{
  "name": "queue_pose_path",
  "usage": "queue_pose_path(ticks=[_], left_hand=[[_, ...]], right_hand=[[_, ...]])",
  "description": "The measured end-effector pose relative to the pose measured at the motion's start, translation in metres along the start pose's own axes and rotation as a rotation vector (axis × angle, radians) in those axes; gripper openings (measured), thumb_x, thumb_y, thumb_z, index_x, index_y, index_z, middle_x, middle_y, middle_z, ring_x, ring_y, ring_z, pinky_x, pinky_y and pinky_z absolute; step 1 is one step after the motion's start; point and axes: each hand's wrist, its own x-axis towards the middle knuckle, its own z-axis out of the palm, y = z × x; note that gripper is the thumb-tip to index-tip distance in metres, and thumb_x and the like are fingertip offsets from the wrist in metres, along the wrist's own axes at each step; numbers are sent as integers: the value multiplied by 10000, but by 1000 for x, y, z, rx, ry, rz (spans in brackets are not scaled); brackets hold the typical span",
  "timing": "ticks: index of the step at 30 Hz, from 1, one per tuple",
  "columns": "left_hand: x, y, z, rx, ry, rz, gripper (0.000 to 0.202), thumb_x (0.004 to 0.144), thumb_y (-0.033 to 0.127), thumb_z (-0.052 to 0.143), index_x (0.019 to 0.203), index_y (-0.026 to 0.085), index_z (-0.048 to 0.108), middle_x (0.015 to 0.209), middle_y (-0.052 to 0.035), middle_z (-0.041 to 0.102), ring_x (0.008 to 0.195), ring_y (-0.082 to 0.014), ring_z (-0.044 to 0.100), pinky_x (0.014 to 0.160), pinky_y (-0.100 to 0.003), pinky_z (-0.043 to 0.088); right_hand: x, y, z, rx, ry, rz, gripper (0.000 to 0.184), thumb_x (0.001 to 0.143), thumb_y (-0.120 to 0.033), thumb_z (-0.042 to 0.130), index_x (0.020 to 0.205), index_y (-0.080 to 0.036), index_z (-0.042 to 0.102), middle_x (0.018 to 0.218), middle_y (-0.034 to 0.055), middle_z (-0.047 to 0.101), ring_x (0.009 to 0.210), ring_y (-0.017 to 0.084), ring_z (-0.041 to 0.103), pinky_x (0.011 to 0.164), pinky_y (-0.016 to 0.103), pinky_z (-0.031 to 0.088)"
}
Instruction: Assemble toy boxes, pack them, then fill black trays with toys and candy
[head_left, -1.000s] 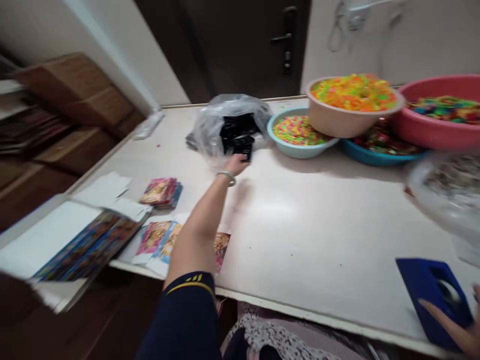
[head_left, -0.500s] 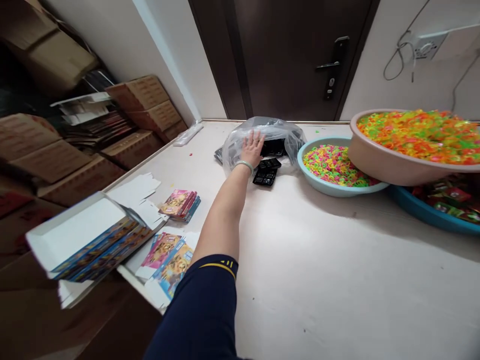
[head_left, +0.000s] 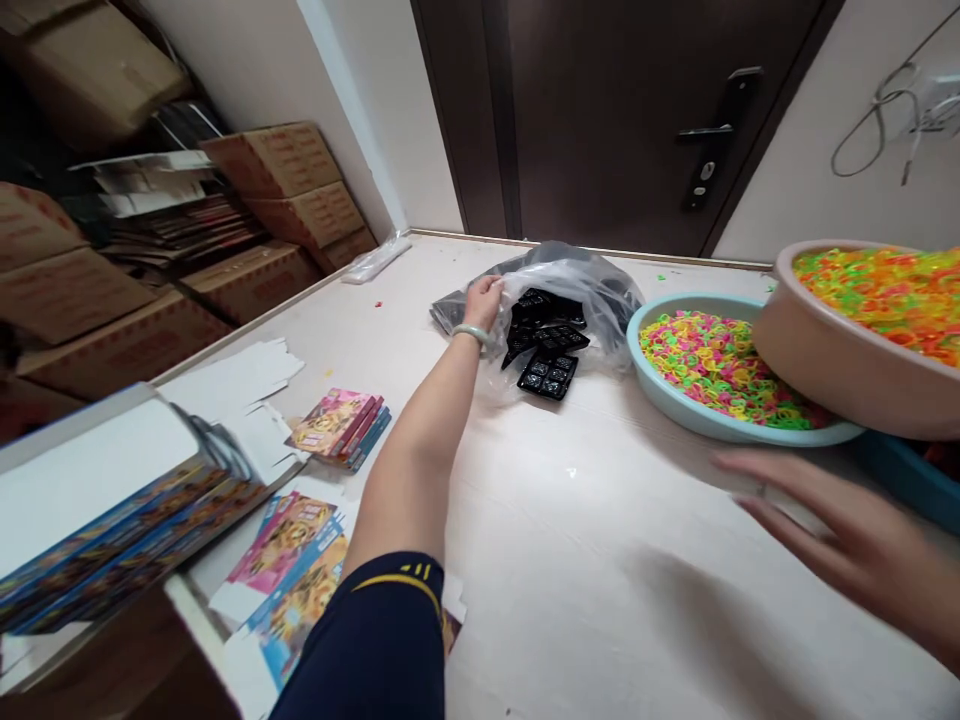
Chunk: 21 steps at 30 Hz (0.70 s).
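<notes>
My left hand (head_left: 484, 304), with a pale bangle at its wrist, is closed on the edge of a clear plastic bag (head_left: 592, 278) at the back of the table. Black plastic trays (head_left: 548, 374) with small square compartments show in the bag's mouth, and some lie partly outside it. My right hand (head_left: 832, 535) hangs over the table at the right, slightly blurred, with fingers stretched out and apart from the thumb. It holds nothing and is nearest to the light blue basin (head_left: 750, 430) of small coloured plastic rings (head_left: 720, 365).
A pink basin (head_left: 847, 385) heaped with bright plastic pieces overlaps the light blue one. At left are small stacked printed boxes (head_left: 341, 425), flat printed cartons (head_left: 289, 560) and a pile of white-lined box trays (head_left: 97, 490). Cardboard boxes (head_left: 285, 180) stand beyond the table's left edge.
My left hand has gone from lying spread on the bag to gripping its edge, and more black trays show. My right hand has come into view from the right. The view has shifted.
</notes>
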Motion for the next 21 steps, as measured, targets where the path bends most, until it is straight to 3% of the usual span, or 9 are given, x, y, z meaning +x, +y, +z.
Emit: queue_pose_path(ticks=[3, 7, 8, 10, 13, 15, 16, 18, 21], left_hand=[[-22, 6, -29, -330, -35, -46, 169, 704, 268, 599, 813, 146, 645, 686, 4, 598, 621, -114, 524, 609, -219, 429], [-56, 5, -68, -340, -377, -140, 157, 614, 275, 597, 702, 149, 632, 581, 16, 540, 539, -109, 478, 511, -214, 368], [-63, 5, -76, -275, -427, -146, 149, 615, 276, 579, 675, 148, 628, 571, 10, 536, 539, -116, 482, 515, -224, 378], [-74, 7, -87, -99, -380, -70, 162, 652, 279, 553, 692, 150, 641, 623, -8, 573, 603, -143, 527, 581, -256, 434], [-98, 14, -88, 212, -34, 250, 271, 761, 298, 554, 966, 160, 664, 949, -66, 663, 936, -222, 593, 865, -363, 477], [-122, 17, -76, 397, 39, 508, 358, 811, 319, 573, 1134, 174, 622, 1177, -102, 622, 1168, -265, 521, 1042, -435, 383], [-135, 15, -67, 472, -45, 623, 384, 826, 330, 584, 1181, 185, 606, 1249, -107, 591, 1242, -277, 477, 1096, -456, 328], [-161, 4, -43, 592, -382, 791, 418, 855, 360, 580, 1253, 230, 579, 1343, -92, 547, 1324, -287, 416, 1150, -479, 254], [-183, -26, -10, 771, -710, 687, 513, 881, 377, 559, 1374, 252, 488, 1491, -98, 414, 1394, -331, 329, 1152, -525, 235]], right_hand=[[108, -2, 62, 212, -34, -14, 500, 900, -351, 518, 1394, -307, 454, 1365, 87, 559, 1209, 261, 563, 925, 441, 541], [217, -6, 140, -28, -100, 41, 1043, 656, -286, 795, 1520, -177, 221, 1591, 157, 175, 1464, 348, 131, 1118, 538, 310], [230, -5, 154, -85, -102, 67, 1053, 633, -259, 806, 1514, -176, 236, 1592, 159, 167, 1466, 358, 106, 1127, 554, 272], [247, 2, 175, -121, -124, 144, 782, 702, -215, 725, 1421, -188, 417, 1520, 157, 348, 1433, 356, 218, 1112, 568, 259], [262, 19, 183, 32, -119, 275, 275, 790, -180, 549, 1042, -199, 658, 1112, 111, 671, 1161, 315, 538, 996, 507, 395], [273, 32, 174, 244, 14, 363, 142, 766, -219, 558, 872, -200, 651, 874, 60, 680, 938, 270, 600, 873, 436, 468], [277, 37, 167, 374, 106, 393, 113, 746, -246, 578, 831, -197, 634, 803, 38, 655, 856, 246, 596, 818, 405, 483], [278, 44, 149, 658, 232, 394, 112, 727, -294, 591, 770, -191, 599, 704, 1, 594, 732, 199, 571, 735, 362, 491], [262, 51, 123, 952, 181, 298, 146, 731, -330, 594, 713, -186, 578, 633, -22, 531, 630, 155, 540, 657, 322, 487]])
